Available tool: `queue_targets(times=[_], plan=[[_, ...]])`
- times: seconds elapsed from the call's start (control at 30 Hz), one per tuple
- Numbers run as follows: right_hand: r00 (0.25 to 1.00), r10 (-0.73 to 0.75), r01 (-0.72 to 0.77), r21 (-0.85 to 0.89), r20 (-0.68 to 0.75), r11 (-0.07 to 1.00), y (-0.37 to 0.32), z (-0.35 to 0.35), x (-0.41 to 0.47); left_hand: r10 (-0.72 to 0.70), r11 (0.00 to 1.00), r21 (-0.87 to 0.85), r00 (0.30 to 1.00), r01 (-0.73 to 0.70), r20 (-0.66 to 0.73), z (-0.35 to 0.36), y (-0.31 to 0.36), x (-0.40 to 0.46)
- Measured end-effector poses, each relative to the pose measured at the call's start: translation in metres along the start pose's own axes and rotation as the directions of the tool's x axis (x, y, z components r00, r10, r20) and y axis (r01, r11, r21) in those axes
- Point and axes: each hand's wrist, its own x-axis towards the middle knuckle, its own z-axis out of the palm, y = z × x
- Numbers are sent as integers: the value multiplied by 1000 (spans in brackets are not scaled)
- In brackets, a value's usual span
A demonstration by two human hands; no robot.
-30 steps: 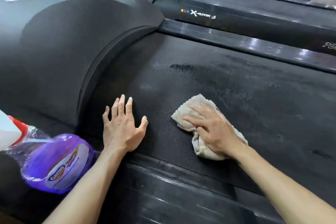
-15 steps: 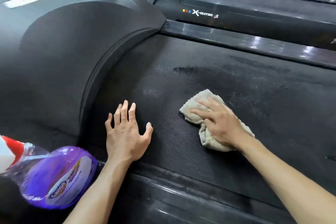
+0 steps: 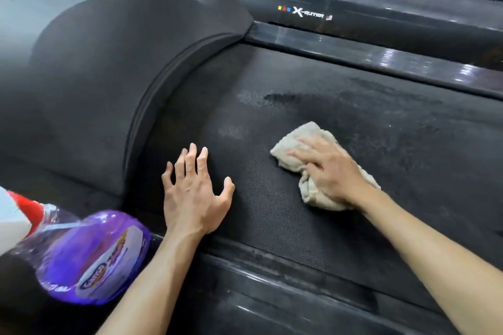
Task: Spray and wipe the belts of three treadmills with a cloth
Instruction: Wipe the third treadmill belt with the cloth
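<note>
Right hand point(image 3: 330, 171) presses a bunched cloth point(image 3: 304, 144) on the belt point(image 3: 394, 149) mid-width, fingers curled over it. Left hand point(image 3: 194, 190) lies flat, released, near the belt's near edge. Spray bottle point(image 3: 92, 258) lies beside the near rail point(image 3: 272, 294).

Black textured treadmill belt point(image 3: 340, 226) w/ fine woven-dot pattern; darker wet streak and paler dull patches toward far left. Crumpled beige terry cloth point(image 3: 307, 190) near right on belt. Matte dark-grey curved motor cover point(image 3: 109, 84) at left. Clear plastic spray bottle point(image 3: 92, 258) near left: purple liquid, red collar, white trigger, white/orange/blue label. Far treadmill's glossy black side rail point(image 3: 381, 22) has white logo text plus yellow, red, blue squares.
</note>
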Motion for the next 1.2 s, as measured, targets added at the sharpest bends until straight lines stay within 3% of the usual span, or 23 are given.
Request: queue_targets(times=[0.07,0.13,0.23,0.37,0.47,0.6,0.7,0.77,0.83,0.97,1.07,1.13,1.2], plan=[[989,145,-145,-23,-29,989,3,-2,44,-1,1000,-1,1000,1,-7,0,0,0],[979,198,-199,-26,-45,980,-15,9,86,1,1000,15,1000,-1,-7,0,1,2],[994,113,-113,-47,-2,993,-54,27,103,-1,1000,19,1000,1,-11,1,1,1],[997,-55,53,36,51,998,-43,16,27,-6,1000,16,1000,6,-20,1,1,2],[999,48,-48,-24,-3,999,-8,-1,26,-3,1000,10,1000,3,-12,2,1,1],[967,249,-251,-65,-48,966,-38,3,93,-5,1000,16,1000,5,-18,0,1,1],[993,115,-113,-67,18,991,-72,20,108,-5,1000,24,1000,5,-16,0,2,1],[996,-32,37,-59,89,998,-70,28,86,-10,1000,27,1000,10,-13,0,2,1],[991,-112,112,5,66,994,-51,25,54,-12,1000,27,1000,13,-16,1,3,1],[998,65,-67,-82,-27,994,-6,7,61,-7,1000,23,1000,8,-12,0,4,1],[975,219,-221,-98,-35,970,-26,13,115,-12,1000,15,1000,12,-19,0,2,1],[984,175,-176,-66,-8,982,-54,25,138,-5,1000,1,1000,5,-25,0,3,0],[998,26,-21,-83,52,996,-78,35,138,-1,1000,-5,1000,1,-25,1,1,0]])
